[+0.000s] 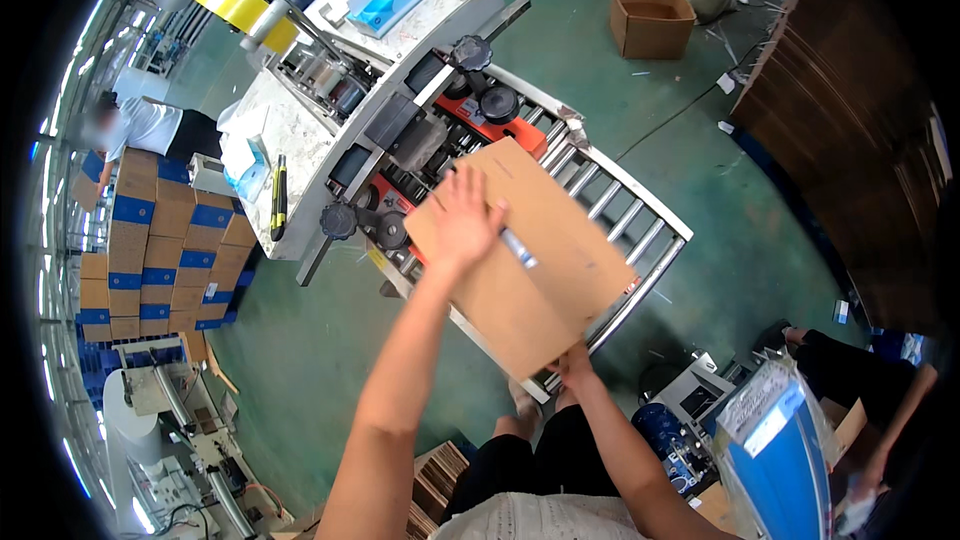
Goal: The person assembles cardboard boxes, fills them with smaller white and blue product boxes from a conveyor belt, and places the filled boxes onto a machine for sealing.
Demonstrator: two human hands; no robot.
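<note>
A closed brown cardboard box [540, 270] lies on the roller conveyor [640, 225], its far end against the carton sealing machine [405, 130]. A small white label shows near the middle of its top. My left hand [464, 220] rests flat on the far left part of the box's top, fingers spread. At the near end, my right hand [573, 368] grips the box's edge, its fingers partly hidden by the cardboard. Black knobs [471, 53] and red side parts of the machine flank the box's far end.
On the machine's white top are a yellow tape roll [245, 12], a blue tissue pack [388, 5] and a yellow-black utility knife [279, 198]. Stacked cartons [150, 250] and a person [150, 130] are at left. An open box [652, 22] sits far right; another person's arm [895, 430] shows lower right.
</note>
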